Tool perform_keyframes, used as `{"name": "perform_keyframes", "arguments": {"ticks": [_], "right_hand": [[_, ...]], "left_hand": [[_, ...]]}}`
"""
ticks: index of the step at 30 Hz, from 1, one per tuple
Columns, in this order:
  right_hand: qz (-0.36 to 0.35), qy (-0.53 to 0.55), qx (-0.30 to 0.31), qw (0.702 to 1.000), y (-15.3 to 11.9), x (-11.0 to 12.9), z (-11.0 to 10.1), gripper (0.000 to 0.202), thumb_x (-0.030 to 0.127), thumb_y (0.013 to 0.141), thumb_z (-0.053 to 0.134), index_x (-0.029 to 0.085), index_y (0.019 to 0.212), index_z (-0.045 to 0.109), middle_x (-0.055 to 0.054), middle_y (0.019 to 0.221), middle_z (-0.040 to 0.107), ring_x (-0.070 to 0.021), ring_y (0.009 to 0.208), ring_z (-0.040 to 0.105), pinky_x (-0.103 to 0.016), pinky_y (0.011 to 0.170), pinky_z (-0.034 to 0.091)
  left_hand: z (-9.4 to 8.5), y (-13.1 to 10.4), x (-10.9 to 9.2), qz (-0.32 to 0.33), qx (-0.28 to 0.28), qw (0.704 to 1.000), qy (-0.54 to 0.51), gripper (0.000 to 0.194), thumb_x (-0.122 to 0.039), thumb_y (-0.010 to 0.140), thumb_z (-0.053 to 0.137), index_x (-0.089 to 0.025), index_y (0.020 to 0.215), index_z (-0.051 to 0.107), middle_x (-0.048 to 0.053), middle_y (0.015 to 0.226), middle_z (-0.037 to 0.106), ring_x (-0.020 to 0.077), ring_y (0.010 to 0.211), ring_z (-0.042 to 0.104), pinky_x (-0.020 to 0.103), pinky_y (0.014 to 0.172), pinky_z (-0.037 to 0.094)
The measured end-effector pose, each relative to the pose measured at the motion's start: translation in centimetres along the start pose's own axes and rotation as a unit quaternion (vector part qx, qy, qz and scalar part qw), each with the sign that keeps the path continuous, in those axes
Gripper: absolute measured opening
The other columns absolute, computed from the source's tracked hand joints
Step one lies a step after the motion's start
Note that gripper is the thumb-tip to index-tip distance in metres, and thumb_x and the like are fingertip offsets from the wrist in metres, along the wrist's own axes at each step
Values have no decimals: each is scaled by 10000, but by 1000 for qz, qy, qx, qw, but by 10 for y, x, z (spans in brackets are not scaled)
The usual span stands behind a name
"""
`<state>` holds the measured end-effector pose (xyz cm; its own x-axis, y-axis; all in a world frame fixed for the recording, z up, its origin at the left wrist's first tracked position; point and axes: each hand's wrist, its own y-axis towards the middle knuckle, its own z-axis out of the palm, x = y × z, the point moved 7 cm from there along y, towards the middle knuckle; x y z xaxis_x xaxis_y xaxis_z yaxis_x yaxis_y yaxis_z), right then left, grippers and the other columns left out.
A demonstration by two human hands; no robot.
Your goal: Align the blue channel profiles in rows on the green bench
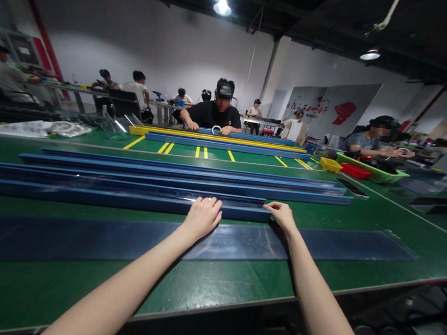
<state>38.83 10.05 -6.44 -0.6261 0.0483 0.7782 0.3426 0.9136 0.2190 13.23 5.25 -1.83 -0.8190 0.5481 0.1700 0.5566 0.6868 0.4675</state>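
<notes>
A long blue channel [104, 198] lies across the green table [211, 289]. My left hand [203, 216] is closed over the channel's near wall, right of its middle. At the channel's right end, my right hand [280, 214] pinches the corner with thumb and forefinger. Clear film glints inside the channel. Nearer to me, a flat, dark, see-through strip [331, 244] lies under my forearms. More blue channels [183, 175] rest parallel behind the one I hold.
Across the table a person [217, 114] handles blue and yellow channels [226, 139]. At the right are a phone [351, 188], a yellow tray [330, 165], a red tray [355, 171] and a green basket [386, 175]. White cables [68, 129] lie far left.
</notes>
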Motion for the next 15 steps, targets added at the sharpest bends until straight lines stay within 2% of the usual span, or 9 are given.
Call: {"name": "perform_keyframes", "arguments": {"ticks": [15], "right_hand": [[-9, -53, 14, 998, -4, 7, 0, 165, 335, 603, 591, 184, 576, 654, -34, 596, 646, -164, 612, 573, -241, 555, 354]], "left_hand": [[2, 1, 1, -4, 5, 1000, -5, 199, -260, 849, 370, -156, 852, 539, 61, 813, 588, 202, 769, 549, 321, 660, 350]]}}
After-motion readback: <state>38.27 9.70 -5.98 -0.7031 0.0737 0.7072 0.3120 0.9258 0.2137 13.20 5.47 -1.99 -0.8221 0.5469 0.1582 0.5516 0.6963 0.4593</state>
